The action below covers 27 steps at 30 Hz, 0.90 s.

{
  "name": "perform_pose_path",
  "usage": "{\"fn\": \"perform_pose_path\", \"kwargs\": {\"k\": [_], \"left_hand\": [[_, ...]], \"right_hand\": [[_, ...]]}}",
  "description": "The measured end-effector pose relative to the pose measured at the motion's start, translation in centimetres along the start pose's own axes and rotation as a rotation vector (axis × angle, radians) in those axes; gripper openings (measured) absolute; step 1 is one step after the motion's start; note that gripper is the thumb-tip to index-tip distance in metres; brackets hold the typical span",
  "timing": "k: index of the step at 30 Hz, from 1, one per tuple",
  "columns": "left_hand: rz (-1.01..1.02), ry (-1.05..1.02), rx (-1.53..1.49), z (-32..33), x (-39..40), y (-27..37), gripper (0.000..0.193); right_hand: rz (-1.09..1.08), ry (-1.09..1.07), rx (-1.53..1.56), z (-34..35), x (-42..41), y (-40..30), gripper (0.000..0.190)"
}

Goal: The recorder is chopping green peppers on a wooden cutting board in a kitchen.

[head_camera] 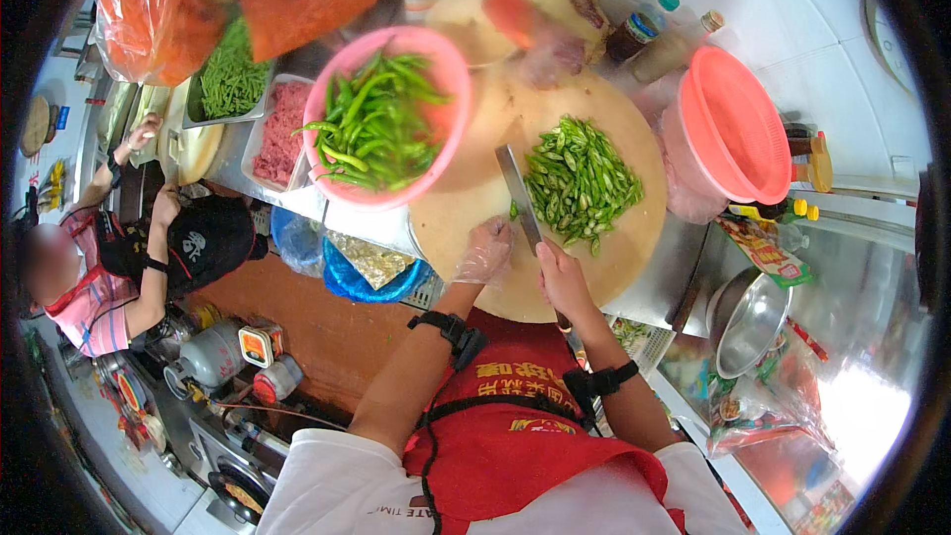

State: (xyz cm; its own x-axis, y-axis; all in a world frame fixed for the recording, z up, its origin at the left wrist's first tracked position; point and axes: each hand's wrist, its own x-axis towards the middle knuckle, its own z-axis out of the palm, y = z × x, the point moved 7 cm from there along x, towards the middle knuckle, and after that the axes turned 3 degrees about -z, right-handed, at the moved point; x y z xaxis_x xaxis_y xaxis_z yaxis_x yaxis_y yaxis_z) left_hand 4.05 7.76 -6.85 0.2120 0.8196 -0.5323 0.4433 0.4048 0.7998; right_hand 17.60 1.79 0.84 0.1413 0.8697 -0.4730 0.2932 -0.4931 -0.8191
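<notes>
My right hand (566,281) grips the handle of a kitchen knife (520,197), whose blade lies over a round wooden chopping board (475,227). Right of the blade is a pile of sliced green peppers (583,182). Wearing a clear plastic glove, my left hand (487,247) rests with curled fingers on the board, left of the blade; whether it holds anything is hidden. A small green piece is between that hand and the blade. Whole green peppers (379,119) fill a pink plastic basket (462,104) at the board's upper left.
Left of the basket stand a tray of minced meat (281,135) and a metal pan of cut green beans (236,74). Pink colanders (735,126) and bottles (631,33) stand beyond the board. A co-worker (111,260) works at far left. A steel bowl (752,327) is at right.
</notes>
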Motion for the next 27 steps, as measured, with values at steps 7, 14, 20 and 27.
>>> {"fn": "perform_pose_path", "kwargs": {"k": [7,14,20,27], "left_hand": [[-0.126,-0.095,-0.135,0.0,-0.6,1.1,0.025],[-0.219,-0.119,-0.210,-0.2,-0.5,0.5,0.027],[0.097,-0.097,0.270,-4.3,-1.7,-0.3,0.032],[-0.206,0.528,0.337,-26.4,-10.0,-2.0,0.032]], "right_hand": [[0.061,-0.041,0.036,-0.5,-1.0,-0.2,0.046],[0.077,-0.039,0.067,-0.6,-1.2,-0.5,0.046],[0.206,-0.071,0.110,-1.4,-0.7,0.5,0.043],[0.104,0.044,-0.062,-3.8,-1.3,1.4,0.045]]}}
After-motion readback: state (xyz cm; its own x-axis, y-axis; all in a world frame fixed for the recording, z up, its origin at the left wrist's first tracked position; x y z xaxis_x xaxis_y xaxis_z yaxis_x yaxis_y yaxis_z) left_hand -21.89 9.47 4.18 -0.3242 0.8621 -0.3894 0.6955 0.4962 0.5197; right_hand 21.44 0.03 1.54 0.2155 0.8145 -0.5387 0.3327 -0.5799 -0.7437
